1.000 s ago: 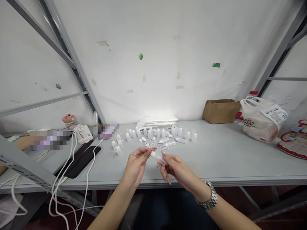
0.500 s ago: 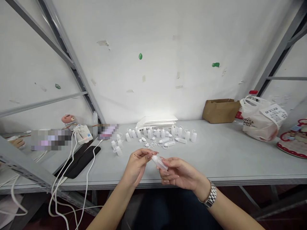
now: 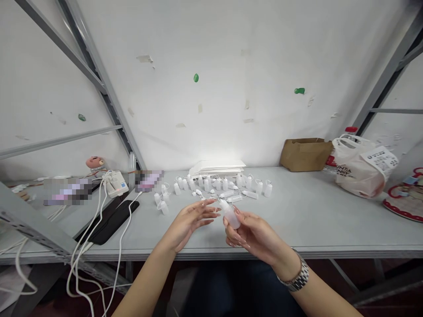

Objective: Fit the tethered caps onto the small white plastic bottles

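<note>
My right hand (image 3: pixel 246 229) is wrapped round a small translucent white bottle (image 3: pixel 232 219), tilted with its narrow top toward the upper left. Just left of that top, my left hand (image 3: pixel 193 220) has its fingers stretched out and apart, holding nothing. Behind both hands, several similar bottles (image 3: pixel 225 184) stand in a loose cluster, many with a cap loop. A few bottles (image 3: pixel 250 194) lie on their sides at the front of the cluster, among small white caps (image 3: pixel 198 192).
On the grey table (image 3: pixel 313 220) are a stack of white sheets (image 3: pixel 218 168), a brown box (image 3: pixel 306 155) and a plastic bag (image 3: pixel 360 169). To the left lie a black pouch (image 3: pixel 114 222), white cables (image 3: pixel 95 220) and a power strip (image 3: pixel 116 185).
My left hand has let go of the bottle's top and spread its fingers. My right hand has moved slightly right and turned the bottle more upright.
</note>
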Tool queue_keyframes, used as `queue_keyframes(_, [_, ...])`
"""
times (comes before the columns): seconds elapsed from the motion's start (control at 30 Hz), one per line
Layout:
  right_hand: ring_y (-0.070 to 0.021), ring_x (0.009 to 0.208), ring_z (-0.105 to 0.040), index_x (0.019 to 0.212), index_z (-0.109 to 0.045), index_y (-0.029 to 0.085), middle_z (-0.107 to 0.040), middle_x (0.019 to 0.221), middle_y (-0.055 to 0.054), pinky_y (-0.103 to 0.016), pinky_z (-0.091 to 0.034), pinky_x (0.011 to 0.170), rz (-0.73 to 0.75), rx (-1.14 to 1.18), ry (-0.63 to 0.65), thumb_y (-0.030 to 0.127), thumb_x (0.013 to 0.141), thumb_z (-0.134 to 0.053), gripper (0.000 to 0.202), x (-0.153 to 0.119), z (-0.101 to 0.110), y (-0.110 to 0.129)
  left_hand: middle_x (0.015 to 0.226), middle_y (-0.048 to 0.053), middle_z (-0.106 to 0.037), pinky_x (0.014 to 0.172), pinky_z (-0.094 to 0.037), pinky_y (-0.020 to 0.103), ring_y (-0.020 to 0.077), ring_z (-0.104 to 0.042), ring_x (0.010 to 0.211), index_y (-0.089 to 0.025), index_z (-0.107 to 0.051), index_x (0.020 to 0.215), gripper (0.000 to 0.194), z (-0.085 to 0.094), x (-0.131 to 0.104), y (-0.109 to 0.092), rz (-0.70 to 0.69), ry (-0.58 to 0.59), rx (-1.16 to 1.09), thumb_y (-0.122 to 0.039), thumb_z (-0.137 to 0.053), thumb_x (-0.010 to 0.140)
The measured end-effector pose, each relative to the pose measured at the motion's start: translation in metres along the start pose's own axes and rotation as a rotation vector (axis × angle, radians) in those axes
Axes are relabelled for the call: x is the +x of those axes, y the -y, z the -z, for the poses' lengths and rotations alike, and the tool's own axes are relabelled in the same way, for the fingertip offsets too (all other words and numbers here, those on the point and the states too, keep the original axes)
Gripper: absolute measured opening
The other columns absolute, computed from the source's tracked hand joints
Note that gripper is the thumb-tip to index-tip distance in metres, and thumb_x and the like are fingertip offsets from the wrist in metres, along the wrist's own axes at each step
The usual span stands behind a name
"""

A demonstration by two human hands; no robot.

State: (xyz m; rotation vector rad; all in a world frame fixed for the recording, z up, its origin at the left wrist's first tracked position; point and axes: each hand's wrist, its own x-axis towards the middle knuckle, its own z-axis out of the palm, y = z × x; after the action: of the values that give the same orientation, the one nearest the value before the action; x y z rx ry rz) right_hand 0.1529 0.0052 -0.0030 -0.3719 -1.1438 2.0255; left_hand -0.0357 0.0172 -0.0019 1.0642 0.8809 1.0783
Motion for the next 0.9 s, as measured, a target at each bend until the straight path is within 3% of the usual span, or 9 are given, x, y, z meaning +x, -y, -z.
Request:
queue_keyframes(0.1, [-0.0073, 0.041, -0.029, 0.078, -0.06, 0.013, -0.043, 0.046, 0.004, -0.027, -0.029, 0.053, -0.014, -0.01, 0.044, 0.036, 0.088, -0.044, 0.03, 0.0, 0.0, -0.001, 0.094, 0.009, -0.07, 0.089, -0.042, 0.038, 0.0215, -0.064, 0.089, -0.019, -0.061, 0.113, 0.042, -0.005, -0.003, 0.0, -0.012, 0.108, -0.012, -0.027, -0.067, 0.072])
queue_keyframes(0.17, [-0.0071, 0.041, -0.03, 0.078, -0.06, 0.012, -0.043, 0.045, 0.004, -0.026, -0.029, 0.053, -0.025, -0.014, 0.064, 0.035, 0.089, -0.042, 0.031, 0.0, 0.0, -0.002, 0.09, 0.008, -0.071, 0.088, -0.043, 0.035, 0.0203, -0.064, 0.088, -0.016, -0.065, 0.106, 0.037, -0.009, -0.005, 0.0, -0.028, 0.109, 0.019, -0.022, -0.07, 0.069])
queue_keyframes(0.3, [-0.0071, 0.041, -0.032, 0.078, -0.061, 0.012, -0.043, 0.046, 0.004, -0.026, -0.03, 0.052, -0.023, -0.084, 0.033, 0.037, 0.089, -0.042, 0.033, -0.003, -0.002, 0.002, 0.078, 0.005, -0.073, 0.081, -0.049, 0.032, 0.02, -0.067, 0.079, -0.016, -0.071, 0.086, 0.019, -0.013, -0.01, -0.002, -0.143, -0.072, 0.175, -0.022, -0.07, 0.068])
queue_keyframes(0.47, [-0.0083, 0.048, -0.036, 0.077, -0.062, 0.013, -0.042, 0.05, 0.004, -0.024, -0.03, 0.05, 0.001, -0.464, -0.12, 0.045, 0.086, -0.048, 0.036, -0.008, -0.009, 0.011, 0.09, 0.0, -0.073, 0.085, -0.05, 0.028, 0.0177, -0.068, 0.084, -0.025, -0.069, 0.099, 0.025, -0.017, -0.023, -0.002, -0.509, -0.391, 0.535, -0.022, -0.064, 0.074])
queue_keyframes(0.63, [-0.0083, 0.051, -0.036, 0.08, -0.059, 0.016, -0.041, 0.055, 0.005, -0.023, -0.032, 0.051, 0.06, -0.741, -0.296, 0.047, 0.084, -0.05, 0.033, -0.013, -0.013, 0.01, 0.098, -0.003, -0.072, 0.085, -0.05, 0.023, 0.0156, -0.067, 0.09, -0.029, -0.063, 0.111, 0.038, -0.023, -0.033, 0.001, -0.748, -0.416, 0.746, -0.015, -0.06, 0.076])
queue_keyframes(0.77, [-0.0092, 0.055, -0.038, 0.082, -0.06, 0.018, -0.044, 0.059, 0.004, -0.023, -0.033, 0.053, 0.094, -0.895, -0.344, 0.044, 0.086, -0.048, 0.029, -0.017, -0.018, 0.008, 0.099, -0.002, -0.072, 0.085, -0.051, 0.022, 0.0164, -0.067, 0.091, -0.029, -0.064, 0.11, 0.039, -0.028, -0.036, 0.0, -0.72, -0.4, 0.695, -0.013, -0.062, 0.075])
queue_keyframes(0.9, [-0.01, 0.057, -0.041, 0.082, -0.061, 0.019, -0.047, 0.063, 0.003, -0.024, -0.034, 0.053, 0.171, -0.941, -0.398, 0.043, 0.086, -0.048, 0.027, -0.018, -0.02, 0.01, 0.096, 0.001, -0.073, 0.083, -0.053, 0.025, 0.019, -0.067, 0.09, -0.024, -0.069, 0.098, 0.027, -0.028, -0.032, -0.005, -0.475, -0.347, 0.392, -0.018, -0.066, 0.072])
